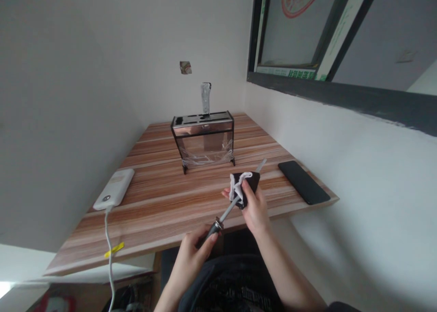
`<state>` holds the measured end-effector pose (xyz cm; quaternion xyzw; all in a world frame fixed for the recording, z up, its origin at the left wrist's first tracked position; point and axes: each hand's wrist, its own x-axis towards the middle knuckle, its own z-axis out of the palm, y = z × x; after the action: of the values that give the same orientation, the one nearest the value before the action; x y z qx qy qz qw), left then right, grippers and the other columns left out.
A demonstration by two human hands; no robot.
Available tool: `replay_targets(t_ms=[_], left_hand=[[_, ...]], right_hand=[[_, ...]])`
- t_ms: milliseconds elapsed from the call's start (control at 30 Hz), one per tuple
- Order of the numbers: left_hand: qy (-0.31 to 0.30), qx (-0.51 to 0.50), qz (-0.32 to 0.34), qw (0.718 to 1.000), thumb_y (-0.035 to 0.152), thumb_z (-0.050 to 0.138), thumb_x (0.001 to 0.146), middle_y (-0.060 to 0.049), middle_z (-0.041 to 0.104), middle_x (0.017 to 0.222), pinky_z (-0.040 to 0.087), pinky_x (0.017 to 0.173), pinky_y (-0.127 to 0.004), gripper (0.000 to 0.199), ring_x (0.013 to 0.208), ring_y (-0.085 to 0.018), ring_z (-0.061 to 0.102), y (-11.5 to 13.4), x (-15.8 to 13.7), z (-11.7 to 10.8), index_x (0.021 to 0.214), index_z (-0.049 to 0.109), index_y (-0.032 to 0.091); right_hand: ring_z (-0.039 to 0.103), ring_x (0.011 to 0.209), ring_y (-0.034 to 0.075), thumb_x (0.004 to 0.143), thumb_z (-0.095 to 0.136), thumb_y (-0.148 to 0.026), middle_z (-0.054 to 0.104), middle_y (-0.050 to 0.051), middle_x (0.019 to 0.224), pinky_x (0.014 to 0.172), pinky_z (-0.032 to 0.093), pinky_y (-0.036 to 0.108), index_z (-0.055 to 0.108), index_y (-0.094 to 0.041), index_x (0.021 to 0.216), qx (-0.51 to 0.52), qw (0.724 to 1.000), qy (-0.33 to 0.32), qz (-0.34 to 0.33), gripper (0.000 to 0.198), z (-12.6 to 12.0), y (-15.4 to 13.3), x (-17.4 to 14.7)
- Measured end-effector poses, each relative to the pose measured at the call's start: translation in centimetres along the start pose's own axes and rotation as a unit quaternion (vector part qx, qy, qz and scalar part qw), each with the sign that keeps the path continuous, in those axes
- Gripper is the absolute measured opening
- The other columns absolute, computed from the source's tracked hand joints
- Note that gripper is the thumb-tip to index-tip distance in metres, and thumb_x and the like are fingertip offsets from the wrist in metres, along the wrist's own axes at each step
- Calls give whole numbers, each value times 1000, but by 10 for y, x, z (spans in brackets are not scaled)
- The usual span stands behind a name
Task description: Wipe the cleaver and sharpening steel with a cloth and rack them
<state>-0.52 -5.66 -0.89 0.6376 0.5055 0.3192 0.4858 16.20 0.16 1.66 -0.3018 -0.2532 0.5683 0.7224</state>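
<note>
My left hand is closed round the dark handle of a honing steel, low in front of my body at the table's near edge. The rod slants up and to the right. Around its upper part my right hand grips a folded black and white cloth, thumb on top. The rod's tip sticks out beyond the cloth. Part of the rod is hidden under the fabric, and most of the handle is covered by my left fingers.
A knife block with one metallic handle upright in it stands at the back of the wood-grain table. A white power bank with a cable lies left. A black phone rests right, near the wall and window frame.
</note>
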Motion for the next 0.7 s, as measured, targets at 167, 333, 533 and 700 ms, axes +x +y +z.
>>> replay_targets(t_ms=[167, 333, 533, 700], left_hand=[[-26, 29, 13, 999, 43, 51, 87, -3, 63, 75, 36, 63, -21, 33, 69, -15, 50, -3, -4, -7, 89, 68, 16], [-54, 38, -3, 998, 45, 51, 86, 0, 53, 63, 30, 53, -20, 35, 59, -12, 42, -11, -6, -13, 86, 67, 14], [-57, 1, -20, 998, 46, 53, 85, 1, 52, 59, 28, 48, -19, 37, 53, -9, 40, -15, -6, -17, 88, 66, 12], [-54, -106, -30, 992, 45, 60, 80, -4, 65, 70, 35, 45, -19, 36, 45, -7, 45, -12, -5, -24, 96, 65, 12]], right_hand=[[69, 60, 17, 65, 78, -39, 72, 0, 73, 75, 59, 45, 66, -18, 81, 13, 998, 45, -48, 29, -12, -26, 18], [69, 60, 16, 65, 78, -38, 73, 1, 79, 74, 58, 43, 67, -19, 83, 19, 994, 82, -73, 29, -22, -35, 25], [68, 59, 17, 63, 78, -40, 73, 2, 77, 75, 57, 46, 67, -19, 83, 23, 994, 76, -69, 31, -21, -34, 25], [68, 65, 15, 68, 74, -42, 73, 1, 77, 81, 54, 44, 67, -19, 85, 32, 989, 106, -96, 29, -26, -34, 30]])
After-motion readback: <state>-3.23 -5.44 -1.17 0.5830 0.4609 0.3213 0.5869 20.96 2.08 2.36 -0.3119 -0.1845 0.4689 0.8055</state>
